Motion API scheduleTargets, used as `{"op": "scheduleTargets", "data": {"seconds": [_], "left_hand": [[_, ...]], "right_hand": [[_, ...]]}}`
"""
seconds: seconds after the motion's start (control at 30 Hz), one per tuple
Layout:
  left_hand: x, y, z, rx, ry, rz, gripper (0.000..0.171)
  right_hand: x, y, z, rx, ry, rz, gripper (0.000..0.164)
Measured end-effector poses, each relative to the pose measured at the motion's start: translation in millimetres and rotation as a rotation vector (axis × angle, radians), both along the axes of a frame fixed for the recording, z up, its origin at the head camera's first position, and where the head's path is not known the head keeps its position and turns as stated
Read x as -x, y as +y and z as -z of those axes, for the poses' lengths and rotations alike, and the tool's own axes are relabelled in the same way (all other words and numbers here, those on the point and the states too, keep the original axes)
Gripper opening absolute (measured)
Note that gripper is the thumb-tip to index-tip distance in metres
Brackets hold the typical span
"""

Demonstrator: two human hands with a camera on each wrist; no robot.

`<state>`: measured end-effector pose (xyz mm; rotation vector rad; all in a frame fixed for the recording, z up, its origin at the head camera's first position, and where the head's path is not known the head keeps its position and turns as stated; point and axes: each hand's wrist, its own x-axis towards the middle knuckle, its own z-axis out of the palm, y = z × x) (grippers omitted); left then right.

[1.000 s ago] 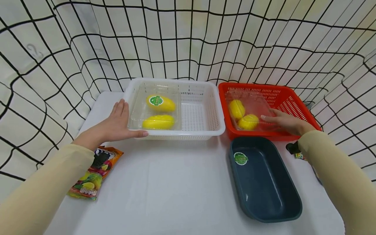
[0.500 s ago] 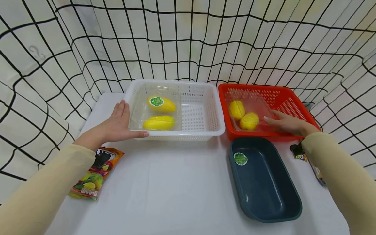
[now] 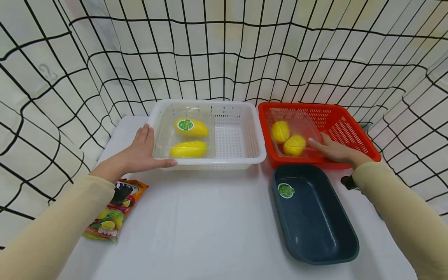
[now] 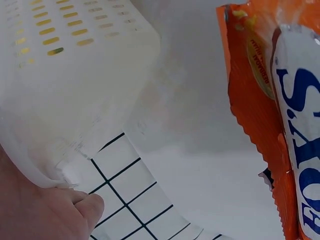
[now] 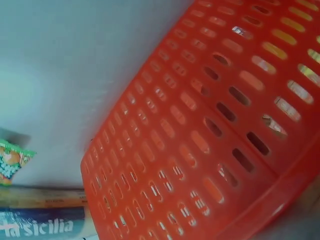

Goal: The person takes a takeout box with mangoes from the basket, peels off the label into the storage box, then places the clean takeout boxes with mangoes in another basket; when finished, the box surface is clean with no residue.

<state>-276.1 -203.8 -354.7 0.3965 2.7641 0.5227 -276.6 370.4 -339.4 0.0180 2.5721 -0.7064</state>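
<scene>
My left hand (image 3: pixel 138 153) rests on the left front corner of a white perforated basket (image 3: pixel 241 160), fingers straight along its side and thumb along the front rim. Inside lies a clear plastic box (image 3: pixel 164 128) with two yellow mangoes (image 3: pixel 190 127), one bearing a green label. Over on the right, my right hand (image 3: pixel 334 149) reaches into a red basket (image 3: pixel 329 111), at the right end of another clear box (image 3: pixel 297 116). Two yellow lemons (image 3: pixel 294 146) show in it. The thumb and fingers are spread apart; the red wall hides the hand in the right wrist view.
A dark blue-green tray (image 3: pixel 315 217) with a green sticker stands before the red basket. An orange candy bag (image 3: pixel 117 210) lies beside my left forearm. A "la sicilia" package (image 5: pixel 45 220) and a small packet (image 5: pixel 12 160) lie at the right. Black wire mesh (image 3: pixel 224 54) encloses the table.
The head view has tilted slightly upward. My right hand has shifted a little at the box, its thumb and fingers now more visibly spread. My left hand stays on the white basket.
</scene>
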Motion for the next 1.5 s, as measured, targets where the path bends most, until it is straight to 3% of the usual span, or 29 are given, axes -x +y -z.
{"op": "scheduleTargets", "data": {"seconds": [0.2, 0.67, 0.93, 1.1, 1.23, 1.5], "left_hand": [[-2.6, -5, 5.1, -0.007, -0.001, -0.006, 0.140], [-3.0, -11, 5.8, -0.001, -0.001, -0.005, 0.139], [-0.3, -9, 4.8, 0.003, 0.004, -0.003, 0.139], [-0.6, -9, 4.0, 0.002, 0.008, -0.004, 0.139], [-0.8, -8, 3.6, -0.005, 0.014, -0.005, 0.140], [-1.8, -3, 2.1, -0.021, 0.014, -0.009, 0.140]], "right_hand": [[0.8, -2, -5.6, 0.027, -0.008, 0.005, 0.102], [-3.2, 1, -10.8, -0.059, -0.003, -0.059, 0.098], [2.6, -11, -36.7, -0.142, 0.082, -0.062, 0.100], [12.0, -38, -53.0, -0.138, 0.119, -0.100, 0.100], [17.5, -76, -62.9, -0.084, 0.124, -0.142, 0.096], [37.6, -165, -63.5, -0.018, 0.154, -0.245, 0.085]]}}
